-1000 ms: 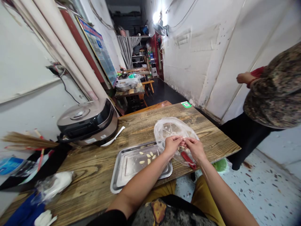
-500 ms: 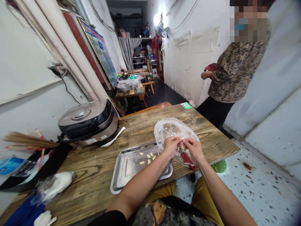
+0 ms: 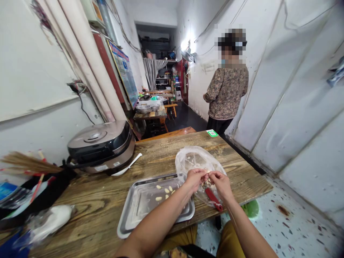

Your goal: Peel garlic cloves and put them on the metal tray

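Observation:
My left hand [image 3: 196, 178] and my right hand [image 3: 221, 184] meet over a clear plastic bag [image 3: 185, 157], both closed in a pinch. Between their fingertips is a small pale garlic clove [image 3: 208, 172], mostly covered by the fingers. Loose cloves and bits of skin lie in the bag below, partly hidden by the hands. A red-handled knife [image 3: 212, 198] rests on the bag under my right hand, its blade out of sight. Left of the bag, a metal tray [image 3: 124, 218] carries several peeled garlic cloves [image 3: 158, 198]; my left forearm passes over its right side.
A rice cooker [image 3: 100, 145] stands at the wooden table's left back, with a white spoon [image 3: 129, 165] beside it. A white plastic-wrapped bundle [image 3: 52, 222] lies front left. Beyond the table, a person [image 3: 228, 93] stands by the right wall. A green basin [image 3: 251, 208] sits on the floor.
The person at the right has walked farther away along the wall and turned their back. My view has shifted slightly; both hands keep pinching at the clove over the bag.

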Demonstrator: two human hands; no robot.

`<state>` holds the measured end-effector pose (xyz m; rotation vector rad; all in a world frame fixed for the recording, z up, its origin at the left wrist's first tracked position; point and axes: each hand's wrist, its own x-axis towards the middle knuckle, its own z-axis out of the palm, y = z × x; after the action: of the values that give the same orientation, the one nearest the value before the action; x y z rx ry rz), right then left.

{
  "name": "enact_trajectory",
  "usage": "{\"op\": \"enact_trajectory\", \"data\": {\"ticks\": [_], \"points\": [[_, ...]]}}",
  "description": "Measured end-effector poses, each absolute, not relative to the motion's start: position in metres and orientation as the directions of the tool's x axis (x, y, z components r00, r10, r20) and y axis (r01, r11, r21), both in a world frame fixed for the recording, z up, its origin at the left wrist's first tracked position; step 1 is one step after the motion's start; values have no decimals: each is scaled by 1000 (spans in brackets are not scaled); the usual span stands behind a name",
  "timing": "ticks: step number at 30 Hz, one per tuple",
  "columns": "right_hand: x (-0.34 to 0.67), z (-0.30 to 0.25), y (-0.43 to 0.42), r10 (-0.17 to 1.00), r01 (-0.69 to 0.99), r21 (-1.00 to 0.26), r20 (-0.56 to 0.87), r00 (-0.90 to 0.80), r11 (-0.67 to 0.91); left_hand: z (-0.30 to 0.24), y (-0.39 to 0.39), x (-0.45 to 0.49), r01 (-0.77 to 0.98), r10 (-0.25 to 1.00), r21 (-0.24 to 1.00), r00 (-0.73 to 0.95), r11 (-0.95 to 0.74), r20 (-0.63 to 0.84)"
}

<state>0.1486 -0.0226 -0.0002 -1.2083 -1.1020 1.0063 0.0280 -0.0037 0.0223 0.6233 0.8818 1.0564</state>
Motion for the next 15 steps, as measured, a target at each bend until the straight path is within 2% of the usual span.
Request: {"op": "enact_trajectory", "data": {"ticks": [6,10,15], "points": [[148,2,-24,991,-54,-995,75,110,82,13,-2,32,-503,934,787,208,357,-291],[150,3,-22,987,-58,-995,65,149,75,15,-2,33,-493,933,792,206,361,-296],[149,6,-22,987,-149,-988,19,163,43,19,-1,28,-566,878,673,362,475,-314]]}}
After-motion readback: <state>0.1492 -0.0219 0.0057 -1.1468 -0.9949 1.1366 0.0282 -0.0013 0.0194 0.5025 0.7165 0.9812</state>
